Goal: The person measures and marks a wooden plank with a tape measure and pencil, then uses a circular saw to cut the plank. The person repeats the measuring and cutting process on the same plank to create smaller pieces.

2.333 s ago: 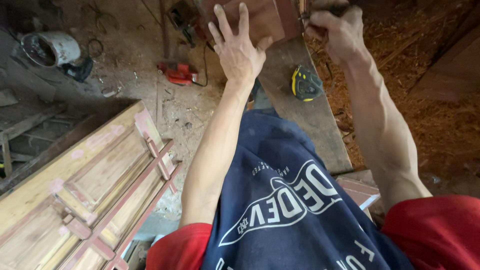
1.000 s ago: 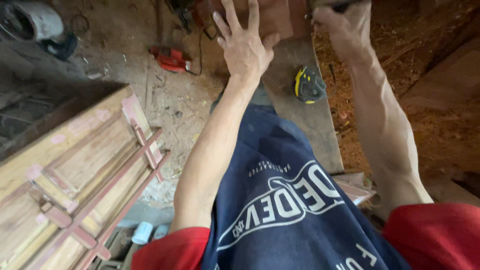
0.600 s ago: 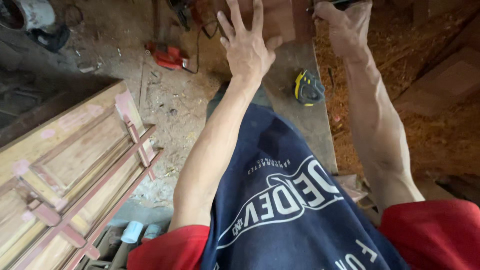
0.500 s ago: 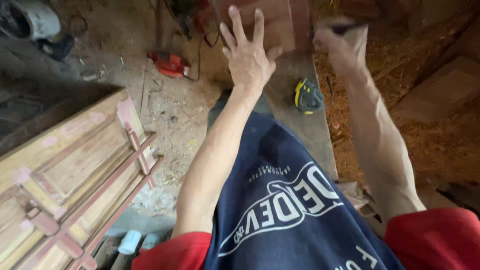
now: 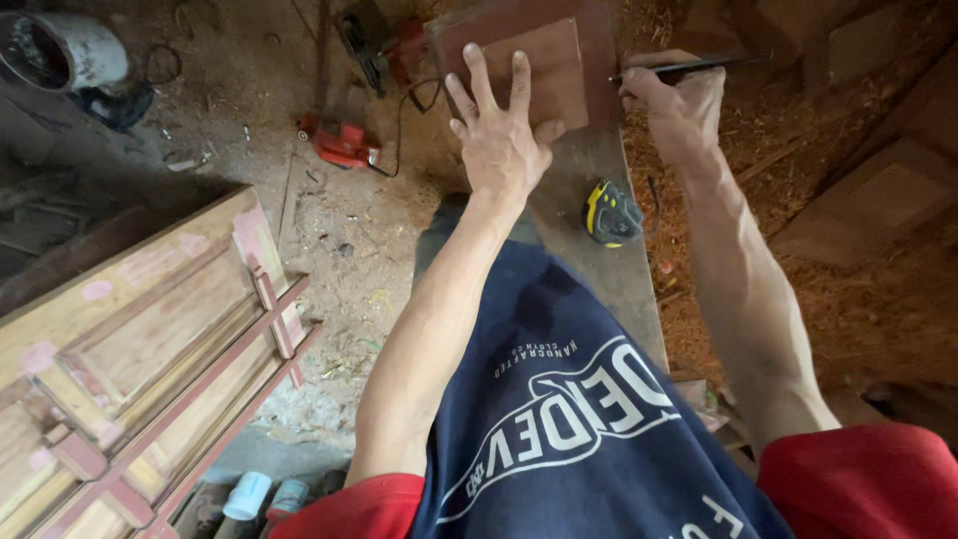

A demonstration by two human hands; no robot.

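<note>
Reddish-brown wood, a small flat block (image 5: 544, 70), lies at the far end of the grey desk (image 5: 609, 269). The left hand (image 5: 502, 140) rests flat on it, fingers spread wide. The right hand (image 5: 674, 105) is closed around a thin dark pencil (image 5: 699, 67) just beside the block's right edge. A yellow-and-black tape measure (image 5: 611, 213) sits on the desk between both forearms
</note>
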